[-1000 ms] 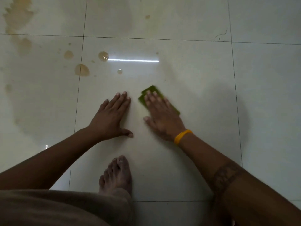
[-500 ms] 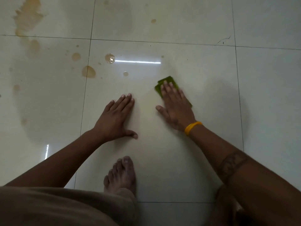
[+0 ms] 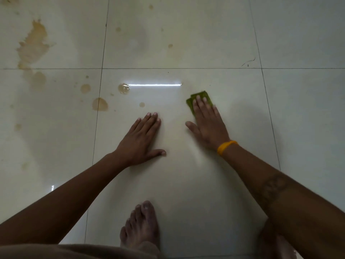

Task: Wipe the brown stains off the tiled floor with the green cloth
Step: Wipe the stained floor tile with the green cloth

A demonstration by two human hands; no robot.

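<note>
My right hand [image 3: 207,122] lies flat on the green cloth [image 3: 200,96], pressing it to the pale tiled floor [image 3: 186,184]; only the cloth's far end shows past my fingertips. My left hand [image 3: 141,141] rests flat on the same tile, fingers together, holding nothing. Brown stains lie to the left: a wet drop [image 3: 123,88], a small dot [image 3: 141,104], a round patch [image 3: 99,104], another spot [image 3: 85,88] and a large splash [image 3: 32,44] at the far left. Fainter spots [image 3: 170,46] mark the tile beyond.
My bare foot [image 3: 140,227] stands on the tile near the bottom, below my hands. A yellow band [image 3: 226,146] circles my right wrist. A bright light reflection [image 3: 155,84] streaks the floor. A thin dark scratch [image 3: 248,61] sits at the far right.
My right hand has slid the green cloth away from me and to the right across the tile. My left hand has stayed planted.
</note>
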